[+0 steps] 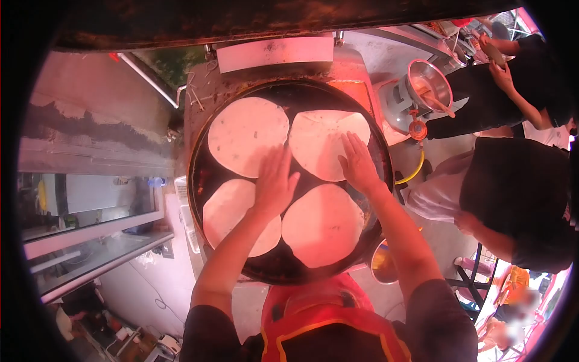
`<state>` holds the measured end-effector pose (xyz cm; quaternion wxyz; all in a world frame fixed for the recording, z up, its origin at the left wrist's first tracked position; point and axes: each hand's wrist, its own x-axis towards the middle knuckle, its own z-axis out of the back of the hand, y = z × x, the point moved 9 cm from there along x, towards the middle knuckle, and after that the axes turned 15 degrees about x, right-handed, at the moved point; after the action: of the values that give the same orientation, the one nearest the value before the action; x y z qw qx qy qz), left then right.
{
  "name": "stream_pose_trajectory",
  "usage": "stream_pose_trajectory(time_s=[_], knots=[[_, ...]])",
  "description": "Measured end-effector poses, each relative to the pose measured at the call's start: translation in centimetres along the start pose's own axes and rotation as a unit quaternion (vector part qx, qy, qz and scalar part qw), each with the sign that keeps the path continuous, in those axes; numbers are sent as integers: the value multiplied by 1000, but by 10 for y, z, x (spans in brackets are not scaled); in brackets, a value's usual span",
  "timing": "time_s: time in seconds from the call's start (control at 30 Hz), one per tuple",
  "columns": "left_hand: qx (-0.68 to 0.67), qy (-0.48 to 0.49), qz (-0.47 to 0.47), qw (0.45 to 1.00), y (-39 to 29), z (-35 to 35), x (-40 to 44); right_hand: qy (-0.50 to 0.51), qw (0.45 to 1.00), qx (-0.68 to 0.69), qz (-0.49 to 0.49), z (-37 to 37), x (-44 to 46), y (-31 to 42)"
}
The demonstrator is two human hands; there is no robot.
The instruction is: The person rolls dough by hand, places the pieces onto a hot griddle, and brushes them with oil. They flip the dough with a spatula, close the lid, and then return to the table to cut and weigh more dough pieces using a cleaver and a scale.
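Note:
Several pale round flatbreads lie on a large dark round griddle point(292, 271) in front of me. My left hand point(276, 182) is open, its fingertips at the lower right edge of the upper left flatbread point(244, 133). Under that wrist, part of the lower left flatbread point(229, 214) is hidden. My right hand point(360, 164) is open too, with fingers over the right side of the upper right flatbread point(316, 139); this bread's top edge looks folded. Whether either hand presses on the dough, I cannot tell. The lower right flatbread point(322, 226) lies between my forearms.
A metal pot point(429, 84) with a wooden-looking utensil stands right of the griddle, near a yellow hose point(412, 172). Below it is a bowl point(385, 265) with yellowish contents. People in dark clothes point(515, 193) are close by on the right. A dark ledge point(271, 24) hangs above.

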<state>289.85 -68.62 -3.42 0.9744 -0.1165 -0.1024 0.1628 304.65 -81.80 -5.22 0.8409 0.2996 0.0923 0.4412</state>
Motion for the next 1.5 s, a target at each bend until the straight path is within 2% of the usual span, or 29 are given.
stream_pose_trajectory(time_s=[0.1, 0.13, 0.2, 0.27, 0.37, 0.43, 0.47, 0.57, 0.6, 0.73, 0.83, 0.97, 1.0, 1.03, 1.07, 1.1, 1.17, 1.2, 1.27, 1.33, 1.37, 1.4, 1.5], knots=[[23, 34, -45, 998, -28, -36, 12, -29, 997, -41, 54, -4, 18, -9], [21, 42, -56, 997, -35, -45, 16, -6, 997, -50, 62, -7, 25, -8], [32, 46, -67, 996, -43, -56, 25, 102, 995, 10, 20, -18, 46, -23], [36, 50, -67, 996, -45, -59, 29, 106, 993, 41, 18, -22, 65, -36], [40, 31, -70, 996, -44, -58, 37, -47, 993, 64, 84, -9, 90, -35], [38, 30, -67, 997, -43, -61, 33, -151, 975, 100, 131, 36, 91, -1], [36, 35, -64, 997, -42, -63, 31, -136, 982, 106, 80, 35, 90, -5], [45, 33, -50, 997, -38, -62, 41, -63, 990, 26, 125, -10, 63, -15], [53, 36, -47, 997, -37, -62, 45, -2, 995, 26, 95, -12, 55, -5], [113, 6, -24, 993, -24, -69, 68, -92, 994, -45, 34, -12, 55, -18], [139, 15, -33, 990, -22, -78, 73, -83, 992, -95, -20, -19, 42, -23], [141, 26, -48, 988, -19, -80, 71, -96, 990, -106, 23, -27, 37, -41], [124, -9, -64, 990, -19, -73, 68, -108, 986, -118, 48, -27, 37, -42], [102, -31, -38, 994, -11, -53, 69, -101, 987, -113, 54, -24, 37, -40], [88, -38, 8, 995, 6, -17, 50, -71, 988, -139, 19, -25, 34, -36], [78, -63, 46, 994, 22, 9, 41, -93, 993, -76, 18, -22, 32, -29], [77, -130, 149, 977, 71, 45, -13, -72, 997, -17, 10, -16, 22, 19], [61, -113, 202, 971, 89, 55, -45, -74, 996, 38, 23, -21, 10, 47], [74, -74, 208, 973, 91, 49, -110, -97, 980, 115, 131, -58, -23, 98], [71, -41, 237, 968, 85, 38, -160, 18, 985, 90, 147, -104, -51, 153], [63, -22, 270, 961, 77, 29, -177, 52, 974, 167, 146, -112, -62, 176], [54, -4, 302, 952, 74, 22, -188, 104, 973, 156, 136, -132, -68, 191], [73, -36, 364, 928, 83, 20, -189, 101, 961, 147, 213, -150, -66, 228]])
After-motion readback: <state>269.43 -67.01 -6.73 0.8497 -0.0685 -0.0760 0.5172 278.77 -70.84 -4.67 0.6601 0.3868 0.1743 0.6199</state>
